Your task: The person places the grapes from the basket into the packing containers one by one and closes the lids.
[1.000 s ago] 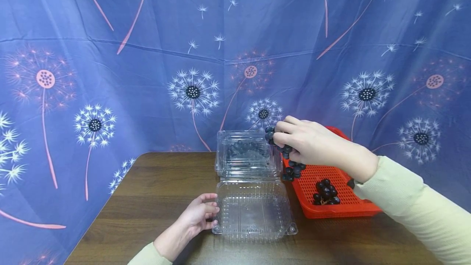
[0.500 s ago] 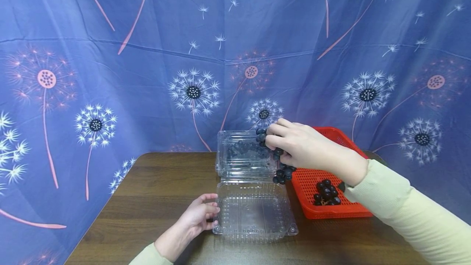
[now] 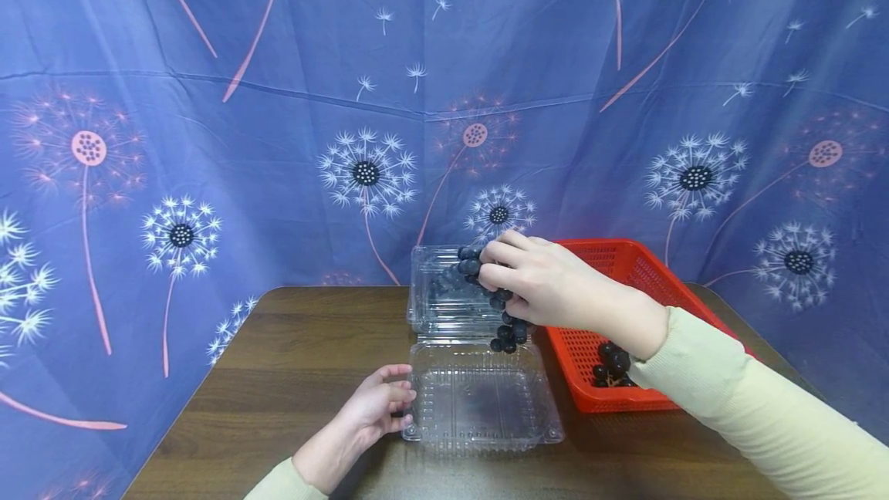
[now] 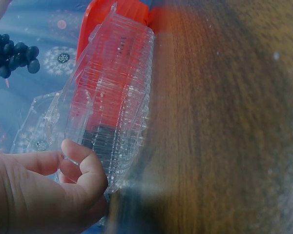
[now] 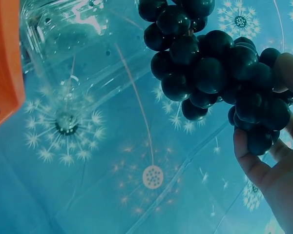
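Note:
My right hand [image 3: 556, 284] grips a long bunch of dark grapes [image 3: 510, 334] that hangs over the hinge of a clear plastic clamshell box [image 3: 479, 407]. Fingers and thumb hold the upper end of the bunch [image 5: 210, 73] in the right wrist view. The box lies open on the table, its raised lid [image 3: 434, 315] at the back. With bent fingers, my left hand [image 3: 375, 407] holds the box's left rim. In the left wrist view, this hand [image 4: 78, 180] covers part of the near edge.
Right of the box stands a red perforated basket [image 3: 586, 403] with more dark grapes [image 3: 611, 361], partly behind my right forearm. Dark round shapes show through the lid. A blue dandelion-print cloth [image 3: 278, 176] hangs behind the wooden table [image 3: 312, 346].
My right hand has carried the grapes leftward, from beside the basket to over the back of the box. My left hand keeps its place on the rim.

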Tool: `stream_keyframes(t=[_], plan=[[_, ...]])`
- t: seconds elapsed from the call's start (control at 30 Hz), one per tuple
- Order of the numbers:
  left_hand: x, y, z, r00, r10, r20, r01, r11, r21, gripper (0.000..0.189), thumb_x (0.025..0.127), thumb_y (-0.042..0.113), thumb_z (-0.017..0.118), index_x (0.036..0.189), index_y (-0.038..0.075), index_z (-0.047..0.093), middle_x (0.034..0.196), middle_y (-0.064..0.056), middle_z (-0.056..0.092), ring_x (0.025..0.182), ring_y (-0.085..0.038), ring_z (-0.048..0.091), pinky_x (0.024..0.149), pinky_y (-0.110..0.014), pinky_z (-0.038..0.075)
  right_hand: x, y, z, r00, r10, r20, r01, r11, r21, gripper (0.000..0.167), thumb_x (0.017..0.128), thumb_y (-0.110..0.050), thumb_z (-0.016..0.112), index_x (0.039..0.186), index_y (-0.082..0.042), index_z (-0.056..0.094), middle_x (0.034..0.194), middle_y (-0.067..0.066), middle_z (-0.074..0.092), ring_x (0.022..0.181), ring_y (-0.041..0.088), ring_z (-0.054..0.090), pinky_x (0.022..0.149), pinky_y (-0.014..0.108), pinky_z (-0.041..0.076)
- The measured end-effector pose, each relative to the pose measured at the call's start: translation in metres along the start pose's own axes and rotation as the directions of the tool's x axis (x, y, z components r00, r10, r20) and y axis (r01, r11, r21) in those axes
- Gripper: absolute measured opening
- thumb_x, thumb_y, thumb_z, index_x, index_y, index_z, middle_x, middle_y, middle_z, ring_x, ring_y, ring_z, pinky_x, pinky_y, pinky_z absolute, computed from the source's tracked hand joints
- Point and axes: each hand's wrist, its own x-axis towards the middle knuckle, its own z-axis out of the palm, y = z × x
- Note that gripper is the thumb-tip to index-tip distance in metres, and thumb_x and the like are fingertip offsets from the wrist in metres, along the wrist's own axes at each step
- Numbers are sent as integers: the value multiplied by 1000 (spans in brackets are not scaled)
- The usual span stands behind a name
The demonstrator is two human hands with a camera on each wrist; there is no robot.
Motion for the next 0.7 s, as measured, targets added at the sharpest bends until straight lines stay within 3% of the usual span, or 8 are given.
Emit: stream_keyframes(t=[0.27, 0.7], plan=[[0, 1, 1, 1000, 1, 1, -1, 1000, 1, 54, 81, -7, 54, 130, -3, 32, 90, -1, 44, 69, -9, 46, 59, -22, 47, 6, -11, 8, 999, -22, -31, 22, 1000, 9, 28, 64, 2, 59, 86, -14, 55, 94, -2, 55, 90, 18, 49, 55, 27, 41], [0, 1, 0, 1000, -1, -1, 1, 1000, 2, 54, 81, -7, 55, 130, -2, 33, 90, -1, 44, 69, -8, 47, 59, -21, 48, 13, -26, 26, 997, -19, -73, 24, 998, 60, 28, 64, 1, 60, 87, -15, 54, 96, -3, 56, 91, 17, 50, 64, 27, 47]])
